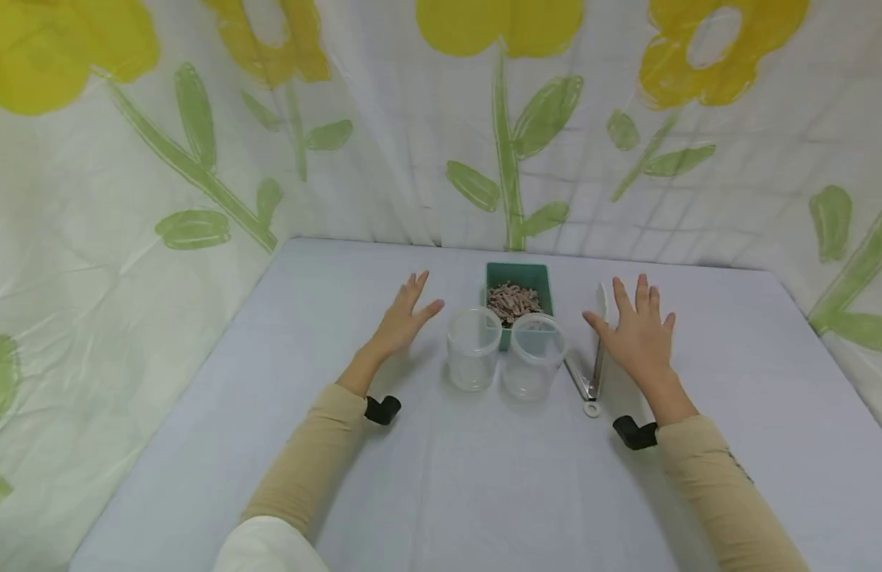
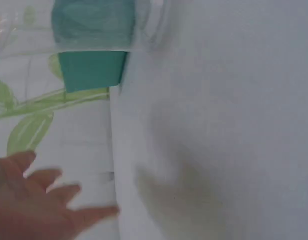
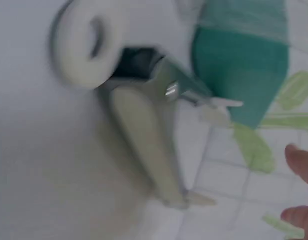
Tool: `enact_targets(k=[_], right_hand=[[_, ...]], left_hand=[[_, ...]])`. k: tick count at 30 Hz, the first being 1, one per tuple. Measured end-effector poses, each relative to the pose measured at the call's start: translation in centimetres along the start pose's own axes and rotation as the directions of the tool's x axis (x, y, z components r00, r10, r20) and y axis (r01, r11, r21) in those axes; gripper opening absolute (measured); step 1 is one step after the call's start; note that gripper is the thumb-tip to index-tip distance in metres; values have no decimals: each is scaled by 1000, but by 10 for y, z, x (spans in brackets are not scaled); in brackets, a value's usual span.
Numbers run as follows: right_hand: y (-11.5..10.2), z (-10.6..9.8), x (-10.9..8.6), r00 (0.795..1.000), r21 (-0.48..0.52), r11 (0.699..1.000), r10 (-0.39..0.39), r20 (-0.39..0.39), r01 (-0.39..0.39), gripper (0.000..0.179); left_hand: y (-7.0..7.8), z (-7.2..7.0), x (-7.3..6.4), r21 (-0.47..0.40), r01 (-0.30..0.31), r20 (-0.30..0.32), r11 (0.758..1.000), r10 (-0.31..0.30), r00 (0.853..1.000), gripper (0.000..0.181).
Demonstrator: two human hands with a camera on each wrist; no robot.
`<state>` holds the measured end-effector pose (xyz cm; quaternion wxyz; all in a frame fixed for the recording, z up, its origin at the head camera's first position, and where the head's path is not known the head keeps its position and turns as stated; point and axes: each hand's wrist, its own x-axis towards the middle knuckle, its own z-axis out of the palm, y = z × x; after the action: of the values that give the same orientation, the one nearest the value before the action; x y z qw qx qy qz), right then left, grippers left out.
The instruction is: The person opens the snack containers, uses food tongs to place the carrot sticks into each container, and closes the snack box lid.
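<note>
Fingers (image 1: 622, 295): spread apart on both the left hand (image 1: 398, 324) and the right hand (image 1: 637, 340), raised above the table (image 1: 484, 492).
Tongs (image 1: 597, 372): just beside the right hand, ring end toward the person, arms opening in a narrow V toward the far edge; long axis roughly front to back, one arm partly behind a cup.
Cups (image 1: 473, 369): two, clear, upright, side by side between the hands.
Bin (image 1: 527, 275): green, behind the cups, holding a heap of brownish pieces (image 1: 511, 302).
Sleeves (image 1: 305, 453): tan, a black device (image 1: 634, 433) at each wrist.
Backdrop (image 1: 405, 119): white, painted with yellow flowers (image 1: 455, 28) on green stems.
</note>
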<state>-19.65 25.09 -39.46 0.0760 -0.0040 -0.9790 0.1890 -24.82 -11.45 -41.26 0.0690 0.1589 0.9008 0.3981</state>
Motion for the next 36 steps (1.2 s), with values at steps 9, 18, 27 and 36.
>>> enact_targets(k=[9,18,27,36], right_hand=[[-35,-27,-6,1000,626,779,27,9,-27,60],[-70,-30,-14,997,803,594,-37,72,-36,52],[-92,-27,-21,956,827,561,-251,154,14,53],[-121,-14,-23,891,802,592,-401,211,77,85]], left_hand=[[-13,6,-9,-737,-81,239,671,370,898,86],[4,35,-13,-583,-77,289,809,295,911,98],[31,31,-26,-486,-138,76,863,200,977,79],[69,28,-43,-311,-147,-15,939,150,989,81]])
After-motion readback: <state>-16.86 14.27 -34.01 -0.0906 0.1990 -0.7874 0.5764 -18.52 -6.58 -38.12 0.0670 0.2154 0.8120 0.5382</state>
